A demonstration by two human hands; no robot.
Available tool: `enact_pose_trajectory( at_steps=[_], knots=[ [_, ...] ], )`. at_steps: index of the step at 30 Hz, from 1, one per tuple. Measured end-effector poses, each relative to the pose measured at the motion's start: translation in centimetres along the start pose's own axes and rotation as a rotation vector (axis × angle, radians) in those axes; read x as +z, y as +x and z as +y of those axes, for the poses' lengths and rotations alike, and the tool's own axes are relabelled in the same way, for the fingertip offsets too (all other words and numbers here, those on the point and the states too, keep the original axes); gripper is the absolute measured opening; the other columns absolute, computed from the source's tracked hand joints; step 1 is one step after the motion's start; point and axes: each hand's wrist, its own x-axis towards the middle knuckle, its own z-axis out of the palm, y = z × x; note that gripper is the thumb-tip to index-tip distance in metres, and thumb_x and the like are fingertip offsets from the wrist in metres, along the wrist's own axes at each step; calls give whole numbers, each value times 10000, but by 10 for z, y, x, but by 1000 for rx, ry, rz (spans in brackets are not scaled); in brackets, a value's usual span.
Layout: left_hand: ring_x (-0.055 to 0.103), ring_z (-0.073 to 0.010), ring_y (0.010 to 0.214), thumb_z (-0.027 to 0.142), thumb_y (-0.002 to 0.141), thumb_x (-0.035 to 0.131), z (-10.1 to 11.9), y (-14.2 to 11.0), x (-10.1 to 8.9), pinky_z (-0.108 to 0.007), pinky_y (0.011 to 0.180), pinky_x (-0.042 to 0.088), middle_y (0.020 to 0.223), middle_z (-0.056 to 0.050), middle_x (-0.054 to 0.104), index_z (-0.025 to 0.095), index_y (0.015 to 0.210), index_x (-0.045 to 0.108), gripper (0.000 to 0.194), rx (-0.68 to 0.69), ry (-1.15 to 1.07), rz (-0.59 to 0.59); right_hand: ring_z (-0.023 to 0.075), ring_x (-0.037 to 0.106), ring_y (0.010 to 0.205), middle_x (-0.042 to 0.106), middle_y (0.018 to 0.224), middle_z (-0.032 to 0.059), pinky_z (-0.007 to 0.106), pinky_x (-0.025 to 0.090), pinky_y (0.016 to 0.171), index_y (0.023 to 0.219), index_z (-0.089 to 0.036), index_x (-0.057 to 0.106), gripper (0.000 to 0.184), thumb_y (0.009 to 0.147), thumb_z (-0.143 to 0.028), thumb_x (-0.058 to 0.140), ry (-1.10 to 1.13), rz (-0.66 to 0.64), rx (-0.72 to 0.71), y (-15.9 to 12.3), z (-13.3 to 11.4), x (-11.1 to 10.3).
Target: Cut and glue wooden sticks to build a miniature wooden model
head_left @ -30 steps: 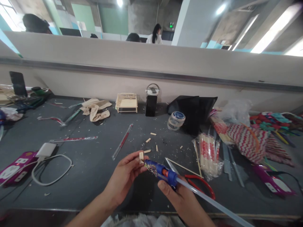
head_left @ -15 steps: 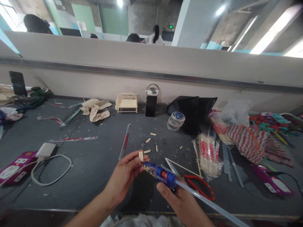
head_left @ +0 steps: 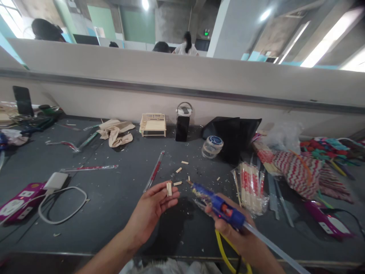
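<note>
My left hand pinches a few short wooden stick pieces between thumb and fingers, side by side and upright. My right hand is wrapped round a blue hot glue gun. A long translucent glue stick sticks out of its rear. Its nozzle points up and left, apart from the held pieces. On the table just beyond my hands lie several short stick pieces, one of them close to my left fingertips. A yellow loop hangs below my right hand; its kind is unclear.
A small wooden model bed stands by the partition, beside a phone. Rightward are a clear jar, a black bag and bagged sticks. Glue sticks in wrappers, a cloth and a power strip lie leftward.
My right hand has drawn the glue gun away to the right from the wooden pieces. It now covers where red handles showed, and the yellow loop has come into view. My left hand stays nearly still.
</note>
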Motion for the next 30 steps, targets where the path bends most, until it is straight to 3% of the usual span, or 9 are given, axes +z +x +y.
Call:
enact_pose_trajectory(
  at_steps=[3,6,10,14,17,19,21,24,30],
  knots=[
    [660,-228,965,196,814,620,-1,0,-3,-333,865,520,1066,-123,691,134,1047,634,242,3,-4,-12,226,614,772,618,828,49,322,461,681,901,-207,583,342,827,-535,525,-413,73,-71,28,18,-25],
    [664,-221,927,204,800,640,-3,0,-3,-327,818,536,1080,-145,681,118,1047,642,261,18,6,-32,251,615,787,603,878,82,338,442,660,871,-178,577,353,846,-520,496,-808,114,-8,56,49,-36],
    [656,-169,834,225,779,668,-3,-2,-3,-269,725,535,1018,-128,694,113,1022,661,268,13,42,-50,262,630,817,604,942,94,330,444,657,928,-170,608,338,789,-478,591,-987,87,106,74,86,-36],
    [624,-127,776,239,779,661,-2,-3,-3,-228,664,506,950,-89,701,130,999,674,246,11,73,-72,257,623,834,602,903,86,352,463,734,909,-160,611,292,765,-412,638,-925,74,70,75,91,-31],
    [603,-113,753,239,777,653,-1,-3,-4,-215,638,481,939,-77,695,135,993,676,241,2,108,-89,274,585,942,600,960,102,396,444,847,957,-157,603,257,776,-336,644,-787,168,-101,68,66,-23],
    [589,-106,726,236,776,649,-1,-3,-3,-208,613,463,915,-71,690,129,988,677,239,-12,127,-118,234,576,942,588,1032,94,367,451,844,1013,-184,590,206,839,-295,583,-590,209,-226,60,41,-12],
    [577,-100,701,231,774,648,-1,-3,-1,-203,590,446,884,-66,684,122,988,674,242,-40,135,-159,165,584,807,594,995,54,272,479,686,1026,-224,592,159,880,-265,541,-334,60,-301,53,17,1],
    [564,-94,667,220,760,658,-1,-3,4,-200,572,431,829,-53,675,118,975,673,239,-93,138,-210,132,578,771,605,995,28,233,472,650,1072,-253,605,215,858,-241,600,-134,-139,-365,48,-4,18],
    [544,-95,613,179,718,657,-3,-4,7,-207,538,407,751,-35,657,121,901,684,194,-125,129,-227,136,592,844,625,953,30,247,467,741,1071,-246,649,216,860,-217,612,-42,-223,-447,52,-2,23]
  ],
)
